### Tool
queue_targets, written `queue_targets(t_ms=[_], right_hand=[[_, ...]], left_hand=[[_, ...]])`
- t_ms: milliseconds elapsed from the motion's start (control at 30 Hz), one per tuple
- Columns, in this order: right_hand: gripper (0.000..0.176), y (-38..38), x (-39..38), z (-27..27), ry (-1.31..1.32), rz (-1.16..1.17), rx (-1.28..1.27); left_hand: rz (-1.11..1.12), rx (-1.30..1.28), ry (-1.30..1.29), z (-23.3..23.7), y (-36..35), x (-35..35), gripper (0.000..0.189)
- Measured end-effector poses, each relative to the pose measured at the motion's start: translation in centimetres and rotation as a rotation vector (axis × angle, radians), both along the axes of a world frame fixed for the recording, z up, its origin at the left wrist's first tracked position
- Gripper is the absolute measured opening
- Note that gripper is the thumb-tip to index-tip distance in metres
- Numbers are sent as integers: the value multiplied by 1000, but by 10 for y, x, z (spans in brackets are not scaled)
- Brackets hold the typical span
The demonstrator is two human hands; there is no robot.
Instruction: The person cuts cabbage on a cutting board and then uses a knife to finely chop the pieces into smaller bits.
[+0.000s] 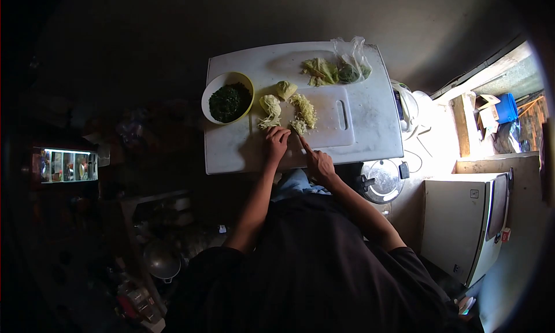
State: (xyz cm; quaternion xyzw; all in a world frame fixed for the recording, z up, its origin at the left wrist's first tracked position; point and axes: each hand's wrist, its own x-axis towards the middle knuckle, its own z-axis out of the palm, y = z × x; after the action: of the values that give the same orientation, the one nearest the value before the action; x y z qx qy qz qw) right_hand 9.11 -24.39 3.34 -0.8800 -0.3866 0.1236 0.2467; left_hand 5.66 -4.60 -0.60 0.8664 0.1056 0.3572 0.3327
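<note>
Left hand [276, 142]: my fingers are curled under, their tips pressing on the near end of the cabbage piece [268, 122]; the hand is half closed on it.
Right hand [318, 164]: closed around the handle of a knife [300, 141], forefinger stretched along it; the blade is thin and hard to make out.
Cabbage piece: on the near left part of the white cutting board [335, 118], just left of the knife.
Shredded cabbage [304, 110]: a pale heap on the board, just beyond the blade.
Uncut cabbage chunks [270, 104]: at the board's far left edge.
Bowl of chopped dark greens [229, 100]: left of the board, on the white table [373, 142].
Loose leaves [319, 70] and plastic bag of greens [353, 67]: at the table's far edge.
</note>
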Motion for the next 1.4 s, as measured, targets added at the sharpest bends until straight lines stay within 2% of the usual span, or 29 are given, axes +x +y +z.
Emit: queue_targets(t_ms=[167, 267, 467, 700, 933, 1133, 1300, 1367, 1400], right_hand=[[74, 4, -1, 19, 57, -15, -108], [75, 6, -3, 30, 122, 10, -136], [74, 2, -6, 23, 82, 16, -120], [73, 7, 2, 23, 121, -32, -143], [72, 10, 6, 16, 43, -12, -116], [72, 6, 7, 25, 85, -17, -163], [72, 3, 4, 24, 93, -35, -176], [85, 2, 3, 20, 83, -10, -149], [85, 2, 3, 21, 83, -10, -148]], left_hand=[[28, -36, -16, -5, -1, -1, 6], [21, 40, 3, -4, 1, -1, 7], [37, 52, 10, -2, -1, -3, 7], [59, -3, 69, -2, 2, -1, 15], [38, 32, 82, -7, 3, -1, 20], [50, -80, 107, -2, -2, 0, 19], [15, -26, 67, 3, 0, 3, 15], [-4, -37, 84, 3, -1, 2, 14], [5, -48, 77, 3, -1, 2, 13]])
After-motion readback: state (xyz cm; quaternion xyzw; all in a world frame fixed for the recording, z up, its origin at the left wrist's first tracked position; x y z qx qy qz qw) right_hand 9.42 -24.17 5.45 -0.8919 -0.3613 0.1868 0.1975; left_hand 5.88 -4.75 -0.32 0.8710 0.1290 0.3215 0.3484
